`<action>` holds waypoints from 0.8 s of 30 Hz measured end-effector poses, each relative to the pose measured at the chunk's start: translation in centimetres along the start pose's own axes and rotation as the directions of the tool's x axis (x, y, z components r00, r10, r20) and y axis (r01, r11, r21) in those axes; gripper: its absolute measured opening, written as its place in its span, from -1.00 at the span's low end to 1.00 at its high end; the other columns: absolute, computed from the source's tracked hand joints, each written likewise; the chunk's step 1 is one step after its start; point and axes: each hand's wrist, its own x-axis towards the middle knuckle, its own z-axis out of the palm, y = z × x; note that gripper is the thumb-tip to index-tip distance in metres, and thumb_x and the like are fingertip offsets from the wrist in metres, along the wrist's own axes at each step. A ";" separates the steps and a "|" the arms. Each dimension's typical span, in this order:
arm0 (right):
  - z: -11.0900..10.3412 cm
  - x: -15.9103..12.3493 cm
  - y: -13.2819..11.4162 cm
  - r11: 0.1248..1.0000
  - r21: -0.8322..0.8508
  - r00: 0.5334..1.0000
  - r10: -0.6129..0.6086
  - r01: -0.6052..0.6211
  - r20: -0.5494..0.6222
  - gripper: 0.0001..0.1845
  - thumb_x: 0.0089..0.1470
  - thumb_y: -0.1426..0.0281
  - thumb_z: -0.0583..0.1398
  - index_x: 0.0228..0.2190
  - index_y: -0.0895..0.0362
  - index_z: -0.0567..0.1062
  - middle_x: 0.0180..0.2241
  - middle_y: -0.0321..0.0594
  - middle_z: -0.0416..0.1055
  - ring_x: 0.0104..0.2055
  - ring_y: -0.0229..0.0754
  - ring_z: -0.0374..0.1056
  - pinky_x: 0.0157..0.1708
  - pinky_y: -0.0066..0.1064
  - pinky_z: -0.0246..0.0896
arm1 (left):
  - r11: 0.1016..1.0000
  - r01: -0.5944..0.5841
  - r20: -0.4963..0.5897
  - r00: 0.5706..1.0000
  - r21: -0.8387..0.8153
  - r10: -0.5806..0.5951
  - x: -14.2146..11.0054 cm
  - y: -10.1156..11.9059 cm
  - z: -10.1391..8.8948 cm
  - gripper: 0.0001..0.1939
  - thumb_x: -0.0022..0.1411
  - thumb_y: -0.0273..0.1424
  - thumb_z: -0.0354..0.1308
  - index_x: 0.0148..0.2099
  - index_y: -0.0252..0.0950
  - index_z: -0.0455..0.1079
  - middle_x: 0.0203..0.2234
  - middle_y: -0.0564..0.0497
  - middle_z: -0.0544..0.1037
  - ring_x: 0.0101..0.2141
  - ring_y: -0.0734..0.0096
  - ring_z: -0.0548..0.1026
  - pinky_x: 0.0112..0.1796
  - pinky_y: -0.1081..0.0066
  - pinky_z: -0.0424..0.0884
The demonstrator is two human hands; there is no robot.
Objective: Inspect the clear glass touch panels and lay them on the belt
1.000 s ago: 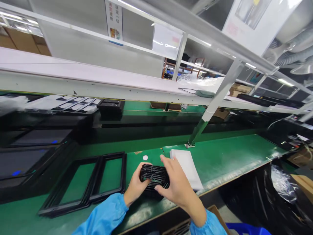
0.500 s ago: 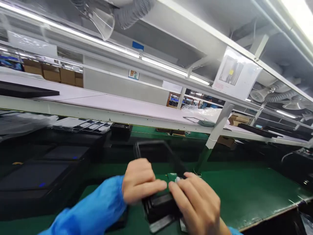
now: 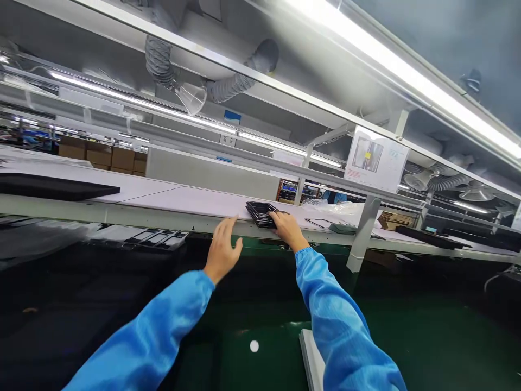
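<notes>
A stack of black rectangular frames [image 3: 259, 214] rests on the pale raised shelf [image 3: 195, 202], near its front edge. My right hand [image 3: 290, 229] grips the stack's right side, fingers curled over its rim. To the left and a little lower, my left hand [image 3: 223, 248] hovers in front of the shelf edge, fingers apart and holding nothing. Below my right sleeve, a white stack of sheet-like pieces [image 3: 311, 358] lies on the green bench top [image 3: 228, 358], partly hidden by the arm. A small white round spot [image 3: 254, 346] shows on the bench.
A white post [image 3: 363, 233] rises at the right of the shelf. A black flat panel [image 3: 57, 187] lies on the shelf at left, with clear plastic [image 3: 337, 207] and a thin black frame [image 3: 318, 222] at right. A posted sheet [image 3: 375, 160] hangs above.
Both hands have moved forward and up from over the bench to the shelf. The black frames are now on the shelf. My left hand has let go, and the camera view has tilted upward.
</notes>
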 end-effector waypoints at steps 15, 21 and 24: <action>0.9 -18.9 2.5 0.606 0.405 0.720 0.650 -0.685 0.244 -0.30 0.37 0.22 0.21 0.44 -0.02 0.19 0.30 -0.02 0.35 0.40 0.14 0.21 0.40 0.09 0.09 | 0.575 0.784 0.788 0.500 -0.235 -0.360 -24.2 7.2 10.4 -0.48 0.14 -0.39 0.32 0.18 -0.13 0.59 0.22 -0.17 0.51 0.26 -0.09 0.43 0.33 -0.03 0.26; 4.8 -37.8 1.4 0.153 0.078 0.169 0.790 -0.985 0.589 -0.64 0.35 0.23 0.32 0.07 0.14 0.54 0.09 -0.08 0.52 0.08 0.03 0.50 0.11 0.04 0.45 | 0.294 0.953 0.914 0.184 -0.075 -0.363 -27.8 9.3 18.8 -0.52 0.34 -0.19 0.32 0.22 -0.29 0.49 0.17 -0.24 0.54 0.18 -0.06 0.51 0.20 -0.12 0.40; 6.2 -42.3 -0.6 0.020 0.071 0.060 0.777 -0.997 0.627 -0.62 0.36 0.21 0.30 0.10 0.14 0.52 0.12 -0.08 0.50 0.07 0.02 0.51 0.07 0.00 0.49 | 0.195 0.979 0.934 0.119 -0.054 -0.336 -29.5 11.2 21.8 -0.56 0.45 -0.16 0.24 0.24 -0.28 0.45 0.18 -0.19 0.53 0.12 0.05 0.54 0.13 -0.07 0.49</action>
